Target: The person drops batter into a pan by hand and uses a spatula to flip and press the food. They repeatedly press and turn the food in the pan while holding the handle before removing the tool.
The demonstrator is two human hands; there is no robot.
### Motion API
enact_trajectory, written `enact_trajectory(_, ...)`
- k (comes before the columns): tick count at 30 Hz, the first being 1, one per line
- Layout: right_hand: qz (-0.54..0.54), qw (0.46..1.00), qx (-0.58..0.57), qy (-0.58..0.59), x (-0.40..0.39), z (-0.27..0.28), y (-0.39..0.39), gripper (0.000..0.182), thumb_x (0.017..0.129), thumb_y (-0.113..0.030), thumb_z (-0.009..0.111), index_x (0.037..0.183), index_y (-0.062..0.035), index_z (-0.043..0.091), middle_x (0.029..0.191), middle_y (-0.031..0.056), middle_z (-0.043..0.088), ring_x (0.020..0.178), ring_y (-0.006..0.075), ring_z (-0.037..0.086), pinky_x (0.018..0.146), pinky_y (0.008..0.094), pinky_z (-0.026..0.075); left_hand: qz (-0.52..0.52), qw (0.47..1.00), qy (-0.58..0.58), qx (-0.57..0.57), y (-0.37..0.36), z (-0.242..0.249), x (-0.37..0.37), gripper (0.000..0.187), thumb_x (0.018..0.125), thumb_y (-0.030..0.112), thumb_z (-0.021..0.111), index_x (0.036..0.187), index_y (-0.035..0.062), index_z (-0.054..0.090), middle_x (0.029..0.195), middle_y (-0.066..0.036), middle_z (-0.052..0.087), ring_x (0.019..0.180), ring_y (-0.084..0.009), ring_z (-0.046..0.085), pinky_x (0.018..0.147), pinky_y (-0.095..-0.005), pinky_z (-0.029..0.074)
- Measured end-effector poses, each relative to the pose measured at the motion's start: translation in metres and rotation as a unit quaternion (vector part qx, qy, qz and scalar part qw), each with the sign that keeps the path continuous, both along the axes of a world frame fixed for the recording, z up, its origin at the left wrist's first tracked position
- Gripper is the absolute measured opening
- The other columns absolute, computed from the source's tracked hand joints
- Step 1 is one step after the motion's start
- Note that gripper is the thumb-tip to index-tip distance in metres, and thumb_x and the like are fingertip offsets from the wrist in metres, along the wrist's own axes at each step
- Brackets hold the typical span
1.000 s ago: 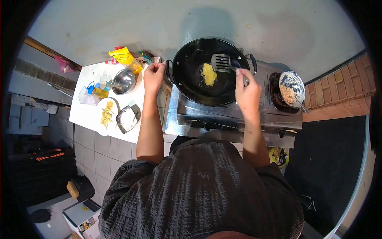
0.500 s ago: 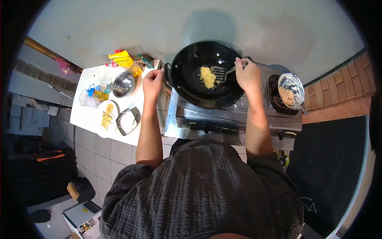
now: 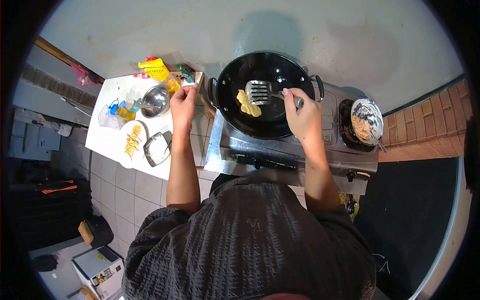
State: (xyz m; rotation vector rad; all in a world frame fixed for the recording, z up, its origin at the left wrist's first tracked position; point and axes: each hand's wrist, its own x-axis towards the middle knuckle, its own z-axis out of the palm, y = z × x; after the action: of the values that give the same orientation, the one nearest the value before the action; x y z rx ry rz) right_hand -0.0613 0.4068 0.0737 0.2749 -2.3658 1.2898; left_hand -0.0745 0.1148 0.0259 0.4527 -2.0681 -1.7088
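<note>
A slotted turner (image 3: pixel 259 93) is gripped by its handle in my right hand (image 3: pixel 304 117), over the right side of a black wok (image 3: pixel 280 122). Its slotted head is above the wok, at the upper right of a yellow battered piece (image 3: pixel 248 103). That piece lies on the oily wok bottom, left of centre. My left hand (image 3: pixel 183 107) is left of the wok, apart from its left handle, with fingers curled in and nothing visible in them. The wok stands on a steel gas stove (image 3: pixel 270 155).
At right, a bowl (image 3: pixel 367 112) of brownish mixture with a spoon sits on another burner. The white table (image 3: pixel 107 145) at left bears a metal bowl (image 3: pixel 156 97), a plate of pale strips (image 3: pixel 132 142), a dish of white powder (image 3: pixel 156 149), a yellow packet (image 3: pixel 156 69) and a yellow bottle (image 3: pixel 123 112).
The turner has lifted and shifted left, its head now tilted. The battered piece has slid left and slightly down. My left hand has moved left from the wok handle.
</note>
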Motion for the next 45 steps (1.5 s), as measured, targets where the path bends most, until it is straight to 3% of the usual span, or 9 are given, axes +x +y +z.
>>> enact_trajectory(7, -0.008, 0.999, -0.036, -0.004, 0.001, -0.016, 0.002, 0.019, 0.089, -0.019, 0.064, 0.09, 0.0001, 0.067, 0.067, 0.0148, 0.064, 0.052, 0.0114, 0.056, 0.052, 0.0267, 0.044, -0.003, 1.0, -0.001, 0.013, 0.002, 0.007, 0.004, 0.024, 0.089, 0.024, 0.067, 0.084, 0.0011, 0.064, 0.072, 0.006, 0.054, 0.065, -0.0038, 0.043, 0.059, -0.0194, 0.033)
enact_trajectory(13, -0.065, 0.998, -0.001, -0.002, 0.002, -0.023, 0.011, 0.021, 0.089, -0.021, 0.063, 0.092, -0.0004, 0.067, 0.072, 0.019, 0.065, 0.055, 0.0247, 0.062, 0.056, 0.0319, 0.048, -0.009, 1.0, -0.008, 0.021, 0.002, 0.006, 0.006, 0.024, 0.089, 0.024, 0.067, 0.085, 0.0006, 0.065, 0.073, 0.005, 0.054, 0.066, -0.004, 0.043, 0.06, -0.0198, 0.033)
enact_trajectory(15, -0.056, 0.998, -0.005, -0.013, 0.006, -0.018, 0.009, 0.016, 0.09, -0.017, 0.061, 0.091, -0.0015, 0.066, 0.077, 0.0206, 0.065, 0.073, 0.0383, 0.065, 0.062, 0.0385, 0.051, -0.01, 1.0, -0.006, 0.023, 0.004, 0.006, 0.005, 0.024, 0.089, 0.024, 0.067, 0.085, 0.0004, 0.065, 0.073, 0.005, 0.054, 0.067, -0.0041, 0.043, 0.06, -0.0199, 0.034)
enact_trajectory(22, -0.022, 1.0, 0.02, 0.003, 0.011, -0.019, 0.003, 0.017, 0.09, -0.017, 0.06, 0.093, -0.0009, 0.066, 0.086, 0.0205, 0.067, 0.08, 0.0374, 0.066, 0.068, 0.0389, 0.051, -0.016, 1.0, -0.006, 0.014, 0.005, -0.004, 0.001, 0.023, 0.088, 0.022, 0.067, 0.085, 0.0, 0.066, 0.073, 0.005, 0.054, 0.068, -0.0043, 0.043, 0.061, -0.0203, 0.034)
enact_trajectory(32, -0.024, 1.0, 0.007, 0.003, 0.015, -0.016, 0.003, 0.016, 0.09, -0.017, 0.06, 0.093, -0.002, 0.066, 0.084, 0.0201, 0.067, 0.079, 0.0372, 0.066, 0.067, 0.0389, 0.051, -0.022, 0.999, -0.022, 0.011, 0.004, -0.004, 0.002, 0.023, 0.088, 0.022, 0.067, 0.086, -0.0004, 0.066, 0.073, 0.005, 0.054, 0.066, -0.0041, 0.043, 0.06, -0.0206, 0.034)
enact_trajectory(35, -0.069, 0.994, 0.009, -0.081, 0.016, -0.013, 0.007, 0.015, 0.091, -0.016, 0.06, 0.093, -0.0023, 0.065, 0.082, 0.0201, 0.067, 0.077, 0.0378, 0.065, 0.065, 0.039, 0.051, -0.022, 1.0, -0.016, 0.011, 0.006, -0.001, 0.004, 0.023, 0.088, 0.023, 0.067, 0.086, -0.0004, 0.066, 0.073, 0.005, 0.055, 0.066, -0.0043, 0.043, 0.061, -0.0205, 0.034)
enact_trajectory(38, -0.024, 1.0, 0.005, 0.019, 0.01, -0.023, 0.006, 0.015, 0.09, -0.017, 0.06, 0.091, -0.0025, 0.065, 0.079, 0.0203, 0.066, 0.074, 0.0383, 0.065, 0.063, 0.04, 0.05, -0.029, 0.999, -0.022, 0.007, 0.007, 0.001, 0.004, 0.023, 0.088, 0.023, 0.066, 0.086, -0.0004, 0.066, 0.073, 0.005, 0.055, 0.067, -0.0043, 0.044, 0.061, -0.0204, 0.034)
enact_trajectory(41, -0.044, 0.999, 0.016, -0.02, 0.016, -0.021, 0.006, 0.018, 0.09, -0.02, 0.061, 0.094, -0.0033, 0.066, 0.08, 0.0194, 0.066, 0.075, 0.0364, 0.066, 0.064, 0.0351, 0.05, -0.039, 0.999, -0.022, 0.018, 0.007, -0.003, 0.002, 0.024, 0.089, 0.023, 0.067, 0.085, -0.0001, 0.065, 0.073, 0.005, 0.055, 0.068, -0.0042, 0.044, 0.061, -0.0203, 0.034)
enact_trajectory(45, -0.033, 0.999, -0.025, 0.002, 0.013, -0.024, 0.004, 0.016, 0.09, -0.017, 0.061, 0.092, -0.0017, 0.065, 0.08, 0.0195, 0.067, 0.075, 0.038, 0.065, 0.064, 0.0393, 0.051, -0.048, 0.998, -0.033, 0.022, 0.007, -0.004, 0.004, 0.024, 0.089, 0.024, 0.067, 0.086, 0.0003, 0.066, 0.074, 0.005, 0.055, 0.068, -0.0042, 0.044, 0.062, -0.0202, 0.034)
